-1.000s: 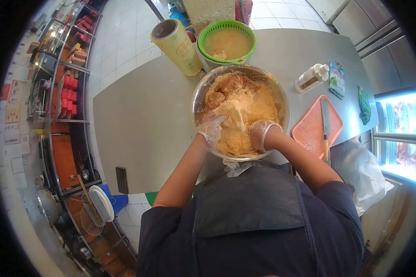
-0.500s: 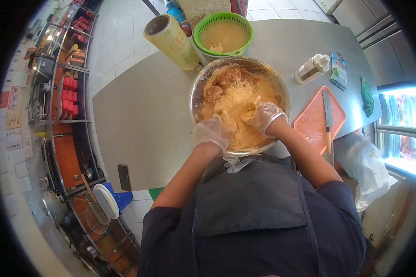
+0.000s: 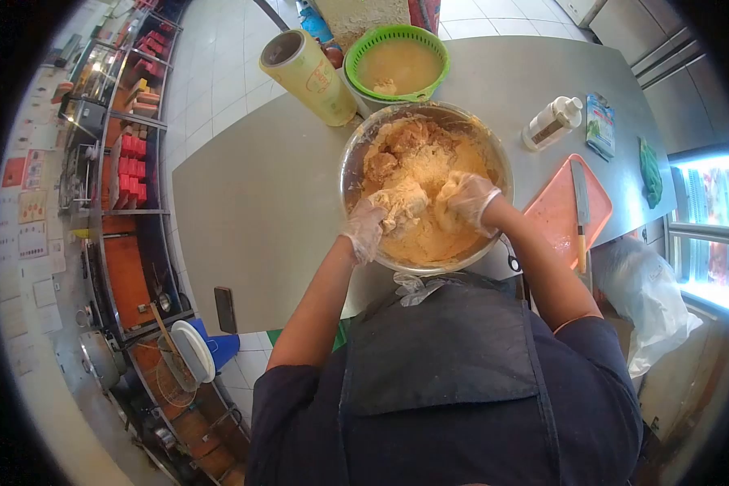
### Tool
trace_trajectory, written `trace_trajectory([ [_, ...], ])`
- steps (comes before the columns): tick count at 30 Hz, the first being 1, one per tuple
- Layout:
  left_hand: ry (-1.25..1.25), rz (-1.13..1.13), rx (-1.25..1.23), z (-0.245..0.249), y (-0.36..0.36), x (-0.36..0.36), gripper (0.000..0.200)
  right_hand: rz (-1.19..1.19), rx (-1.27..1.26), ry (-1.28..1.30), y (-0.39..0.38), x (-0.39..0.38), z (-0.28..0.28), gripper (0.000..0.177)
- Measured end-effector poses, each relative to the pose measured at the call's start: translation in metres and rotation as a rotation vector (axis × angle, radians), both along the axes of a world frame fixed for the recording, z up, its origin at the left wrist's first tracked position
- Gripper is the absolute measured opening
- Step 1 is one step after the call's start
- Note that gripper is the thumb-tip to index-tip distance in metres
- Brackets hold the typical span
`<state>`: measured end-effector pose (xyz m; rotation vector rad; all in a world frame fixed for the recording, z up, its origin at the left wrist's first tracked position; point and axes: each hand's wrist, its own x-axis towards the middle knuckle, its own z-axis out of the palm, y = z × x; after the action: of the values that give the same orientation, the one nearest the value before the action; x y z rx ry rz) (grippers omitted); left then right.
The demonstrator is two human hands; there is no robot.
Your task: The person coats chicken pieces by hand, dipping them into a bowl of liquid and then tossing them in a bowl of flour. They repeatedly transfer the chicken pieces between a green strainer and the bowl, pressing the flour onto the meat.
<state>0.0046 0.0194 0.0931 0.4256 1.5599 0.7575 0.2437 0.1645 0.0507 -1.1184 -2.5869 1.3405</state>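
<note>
A large metal bowl [image 3: 506, 182] holds pale orange flour [image 3: 429, 243], with browner, wet-looking pieces of meat [image 3: 383, 164] at its far left side. Over the bowl's left part, my left hand [image 3: 367, 228], in a clear plastic glove, is closed around a flour-coated piece of meat [image 3: 403, 202]. My right hand [image 3: 471, 198], gloved the same way, is inside the bowl on the right. Its fingers are curled down and caked with flour; what they grip, if anything, is hidden.
Behind the bowl stand a green basket [image 3: 444, 77] in cloudy liquid and a large roll of plastic film [image 3: 312, 81]. To the right are a white bottle [image 3: 552, 123], a packet [image 3: 599, 125], a green cloth [image 3: 650, 172] and a knife [image 3: 581, 202] on an orange tray [image 3: 551, 215]. A phone [image 3: 225, 309] lies at the left edge.
My left hand has turned and lifted a flour-coated piece up out of the flour. My right hand stays at the bowl's right side, its fingers curled further down. The view has shifted slightly.
</note>
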Motion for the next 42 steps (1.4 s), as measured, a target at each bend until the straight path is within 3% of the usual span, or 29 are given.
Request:
trace_trajectory([
  [1,-0.003,-0.012,-0.046,-0.005,0.001,-0.002,0.043,-0.135,-0.202,0.148,0.003,0.004,-0.003,0.029],
  [4,0.102,0.006,-0.191,0.025,0.013,0.021,0.044,-0.221,-0.011,-0.058,-0.004,0.013,0.025,0.023],
  [6,0.408,-0.247,-0.175,0.015,0.025,0.029,0.043,-0.138,-0.019,-0.093,-0.005,0.013,0.032,0.023],
  [8,0.905,-0.775,-0.045,-0.045,0.034,0.017,0.041,-0.097,-0.003,-0.024,-0.004,0.014,0.031,0.022],
  [11,1.157,-0.992,0.206,-0.024,0.033,0.021,0.038,-0.105,0.095,0.135,-0.004,0.020,0.015,0.019],
  [14,1.218,-0.943,0.271,-0.013,0.034,0.029,0.036,-0.122,0.261,0.110,-0.006,0.026,0.013,0.016],
  [16,1.247,-0.865,0.264,-0.033,0.036,0.032,0.029,-0.136,0.352,0.122,-0.007,0.025,0.018,0.016],
  [20,1.359,-0.938,0.524,-0.083,0.025,0.007,0.032,-0.165,0.187,0.284,-0.006,0.018,0.026,0.014],
  [22,1.206,-0.872,0.293,-0.044,0.030,0.013,0.026,-0.157,0.173,0.275,-0.005,0.017,0.041,0.014],
  [24,0.798,-0.533,0.320,-0.036,0.024,0.015,0.021,-0.187,0.264,0.228,-0.008,0.020,0.056,0.014],
  [25,0.462,-0.230,0.439,-0.045,0.016,0.011,0.020,-0.205,0.310,0.202,-0.009,0.021,0.060,0.014],
  [27,0.002,0.162,0.547,-0.045,0.016,0.012,0.024,-0.232,0.332,0.149,-0.010,0.021,0.060,0.016],
  [28,-0.113,0.257,0.556,-0.041,0.020,0.013,0.028,-0.241,0.341,0.123,-0.013,0.019,0.059,0.018],
  [29,-0.226,0.355,0.561,-0.038,0.021,0.014,0.033,-0.274,0.280,0.286,-0.018,0.010,0.057,0.021],
  [31,-0.042,0.328,0.518,-0.037,0.030,0.034,0.035,-0.327,0.156,0.617,-0.031,-0.012,0.048,0.026],
  [32,0.049,0.316,0.500,-0.036,0.035,0.040,0.037,-0.288,0.094,0.532,-0.033,-0.015,0.038,0.030],
  [35,-0.314,0.399,0.496,-0.033,0.036,0.023,0.039,-0.258,0.376,0.259,-0.011,-0.013,0.053,0.027],
  [37,-0.092,0.428,0.386,-0.008,0.040,0.029,0.039,-0.381,-0.075,0.414,-0.009,-0.013,0.050,0.025],
  [39,0.111,0.378,0.347,-0.018,0.040,0.041,0.039,-0.322,0.132,0.241,-0.010,-0.012,0.040,0.023],
  [42,0.229,0.329,0.399,-0.058,0.045,0.045,0.036,-0.280,0.148,0.330,-0.017,-0.016,0.044,0.019],
])
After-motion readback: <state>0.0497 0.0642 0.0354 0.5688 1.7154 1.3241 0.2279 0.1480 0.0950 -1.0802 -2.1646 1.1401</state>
